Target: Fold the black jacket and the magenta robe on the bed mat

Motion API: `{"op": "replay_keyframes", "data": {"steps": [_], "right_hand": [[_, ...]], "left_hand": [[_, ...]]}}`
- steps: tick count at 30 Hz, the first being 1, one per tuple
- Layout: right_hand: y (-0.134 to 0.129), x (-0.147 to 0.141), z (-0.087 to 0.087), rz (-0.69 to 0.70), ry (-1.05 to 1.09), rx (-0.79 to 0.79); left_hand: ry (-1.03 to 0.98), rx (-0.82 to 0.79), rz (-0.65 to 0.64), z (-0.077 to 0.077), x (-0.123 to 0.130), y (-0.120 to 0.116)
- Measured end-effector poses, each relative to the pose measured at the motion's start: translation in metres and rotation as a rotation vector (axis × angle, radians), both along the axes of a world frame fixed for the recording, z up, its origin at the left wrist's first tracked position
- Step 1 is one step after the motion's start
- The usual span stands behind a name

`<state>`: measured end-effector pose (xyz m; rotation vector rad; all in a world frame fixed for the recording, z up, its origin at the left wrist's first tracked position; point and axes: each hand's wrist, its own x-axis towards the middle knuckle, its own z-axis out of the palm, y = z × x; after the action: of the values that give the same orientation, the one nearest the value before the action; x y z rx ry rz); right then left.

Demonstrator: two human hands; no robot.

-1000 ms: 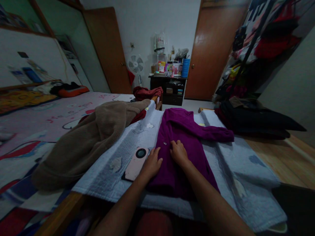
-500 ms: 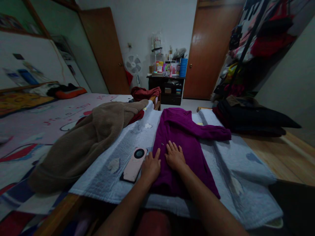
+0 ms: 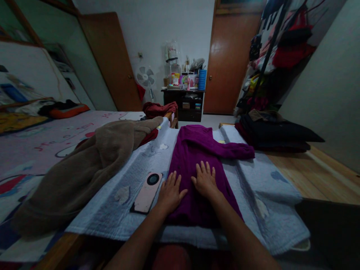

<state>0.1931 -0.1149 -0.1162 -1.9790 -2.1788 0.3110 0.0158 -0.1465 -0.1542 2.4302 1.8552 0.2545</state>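
A purple long-sleeved garment (image 3: 194, 153) lies flat, its left side folded inward and one sleeve stretched out to the right. My left hand (image 3: 170, 191) rests on the garment's left edge, fingers spread. On the middle of the cloth lies my right hand (image 3: 205, 180), palm down with its fingers apart. A pink phone (image 3: 145, 195) with a round black camera ring sits just left of my left hand, face down. Beneath everything is a light blue quilted cover (image 3: 118, 221).
A brown fleece garment (image 3: 112, 150) drapes along the left, beside a bed with a printed sheet (image 3: 70, 131). Dark folded clothes (image 3: 275, 131) are stacked at the right on a wooden board (image 3: 298, 176). A fan (image 3: 146, 77) and a black cabinet (image 3: 182, 97) stand at the back.
My hands have moved apart on the purple garment, the left to its left edge and the right a little rightward over the cloth. The view has turned slightly right.
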Motion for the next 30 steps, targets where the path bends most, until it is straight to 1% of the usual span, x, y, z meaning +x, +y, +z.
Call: {"op": "replay_keyframes", "data": {"steps": [3, 6, 9, 15, 19, 25, 30], "right_hand": [[-0.005, 0.008, -0.012, -0.087, -0.029, -0.016], [-0.01, 0.009, -0.025, -0.1, -0.038, 0.0], [-0.012, 0.008, -0.031, -0.103, -0.041, 0.047], [-0.013, 0.008, -0.032, -0.104, -0.031, 0.079], [-0.013, 0.008, -0.034, -0.107, -0.028, 0.097], [-0.013, 0.009, -0.036, -0.112, -0.035, 0.115], [-0.014, 0.009, -0.035, -0.109, -0.043, 0.109]], "left_hand": [[0.069, 0.001, 0.02, 0.001, 0.003, -0.002], [0.11, 0.016, 0.017, 0.0, 0.004, -0.002], [0.132, 0.029, 0.008, -0.002, 0.005, -0.001], [0.182, 0.039, 0.017, -0.007, 0.017, 0.0], [0.185, 0.087, -0.021, -0.01, 0.024, -0.004], [0.125, 0.114, -0.03, -0.016, 0.015, -0.003], [0.121, 0.122, -0.024, -0.013, 0.008, -0.005]]}}
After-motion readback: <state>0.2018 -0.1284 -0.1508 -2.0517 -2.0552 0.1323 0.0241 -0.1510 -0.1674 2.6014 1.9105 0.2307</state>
